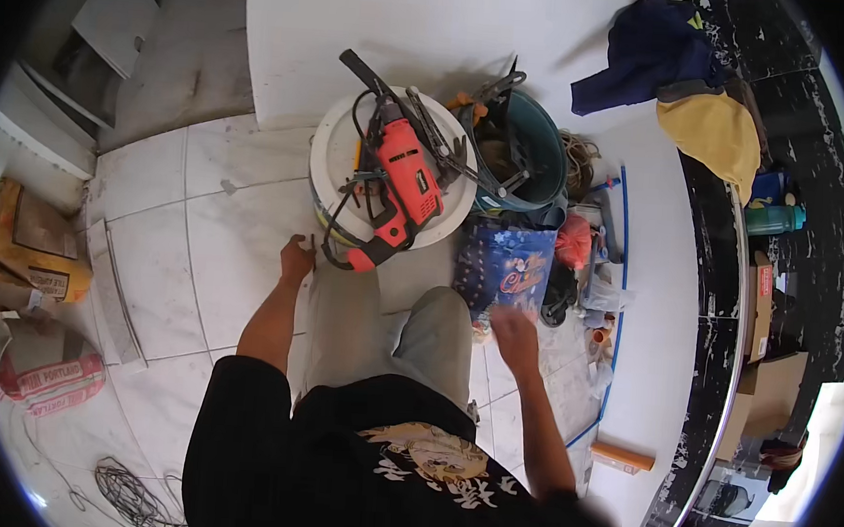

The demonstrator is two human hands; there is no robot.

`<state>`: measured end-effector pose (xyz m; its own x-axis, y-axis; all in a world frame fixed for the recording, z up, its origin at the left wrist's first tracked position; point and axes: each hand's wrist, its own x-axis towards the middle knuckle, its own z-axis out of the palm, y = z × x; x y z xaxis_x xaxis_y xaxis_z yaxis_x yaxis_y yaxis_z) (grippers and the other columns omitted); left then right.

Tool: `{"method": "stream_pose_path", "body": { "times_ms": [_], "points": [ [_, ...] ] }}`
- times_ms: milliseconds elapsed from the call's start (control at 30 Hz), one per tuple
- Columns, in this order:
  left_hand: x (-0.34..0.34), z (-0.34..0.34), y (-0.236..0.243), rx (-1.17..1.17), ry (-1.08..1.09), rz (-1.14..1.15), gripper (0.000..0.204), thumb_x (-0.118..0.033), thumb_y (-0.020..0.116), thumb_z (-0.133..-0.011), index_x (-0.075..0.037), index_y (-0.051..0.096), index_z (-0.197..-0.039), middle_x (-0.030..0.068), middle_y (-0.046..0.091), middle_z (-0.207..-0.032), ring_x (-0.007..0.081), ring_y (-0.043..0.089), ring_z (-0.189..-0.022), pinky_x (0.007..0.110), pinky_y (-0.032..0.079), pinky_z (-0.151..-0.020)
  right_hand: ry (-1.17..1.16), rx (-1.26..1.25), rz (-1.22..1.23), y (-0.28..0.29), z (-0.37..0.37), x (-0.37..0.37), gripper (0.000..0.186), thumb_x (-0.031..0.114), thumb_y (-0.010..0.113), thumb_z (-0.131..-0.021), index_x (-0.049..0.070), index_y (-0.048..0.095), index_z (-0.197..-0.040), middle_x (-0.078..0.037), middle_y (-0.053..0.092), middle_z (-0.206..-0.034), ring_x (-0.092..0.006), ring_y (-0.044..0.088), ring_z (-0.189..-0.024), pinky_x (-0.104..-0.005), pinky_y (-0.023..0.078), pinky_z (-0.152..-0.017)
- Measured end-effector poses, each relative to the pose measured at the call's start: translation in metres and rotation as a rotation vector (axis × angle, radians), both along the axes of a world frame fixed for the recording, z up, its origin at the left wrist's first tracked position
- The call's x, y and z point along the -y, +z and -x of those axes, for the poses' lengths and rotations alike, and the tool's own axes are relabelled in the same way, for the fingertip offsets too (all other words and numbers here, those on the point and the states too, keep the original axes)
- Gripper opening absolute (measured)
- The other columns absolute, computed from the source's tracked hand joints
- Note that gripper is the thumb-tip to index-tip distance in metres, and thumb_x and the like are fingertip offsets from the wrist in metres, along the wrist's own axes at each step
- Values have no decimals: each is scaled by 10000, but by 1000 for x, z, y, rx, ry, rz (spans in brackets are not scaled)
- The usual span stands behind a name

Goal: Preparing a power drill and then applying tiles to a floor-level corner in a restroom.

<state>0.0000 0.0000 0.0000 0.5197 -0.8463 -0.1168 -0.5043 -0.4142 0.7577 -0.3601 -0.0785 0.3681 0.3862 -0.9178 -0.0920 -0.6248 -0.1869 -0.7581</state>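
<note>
The left hand [296, 258], fingers loosely curled and empty, hangs just left of and below the red power drill [402, 187], which lies lengthwise on a white bucket lid [332, 152] slanting away up-left; the open right hand [514, 337] is farther.

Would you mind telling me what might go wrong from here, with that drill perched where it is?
The orange drill lies on the white bucket lid, its handle overhanging the edge beside the left hand; a nudge might tip it off. Its cord loops loosely and could snag. The right hand hovers near cluttered tools in the green bucket.
</note>
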Motion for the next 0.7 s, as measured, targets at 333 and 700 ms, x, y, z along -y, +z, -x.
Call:
{"method": "stream_pose_path", "body": {
  "times_ms": [333,700],
  "points": [
    [-182,-10,169,-679,346,215,289,-68,540,-899,9,608,-1169,74,646,-826,129,629,-690,247,499,-587,150,-531,201,29,-244,108,1088,415,816,-592,3,257,-1429,-329,528,-1167,-459,576,-1060,-514,495,-899],
    [-245,36,307,-647,464,394,366,-164,552,-905,6,563,-1230,76,606,-953,150,602,-821,270,524,-744,351,531,2,95,-202,65,687,286,747,-662,-7,506,-1234,-151,638,-998,-267,664,-848,-377,556,-759]
  ]
}}
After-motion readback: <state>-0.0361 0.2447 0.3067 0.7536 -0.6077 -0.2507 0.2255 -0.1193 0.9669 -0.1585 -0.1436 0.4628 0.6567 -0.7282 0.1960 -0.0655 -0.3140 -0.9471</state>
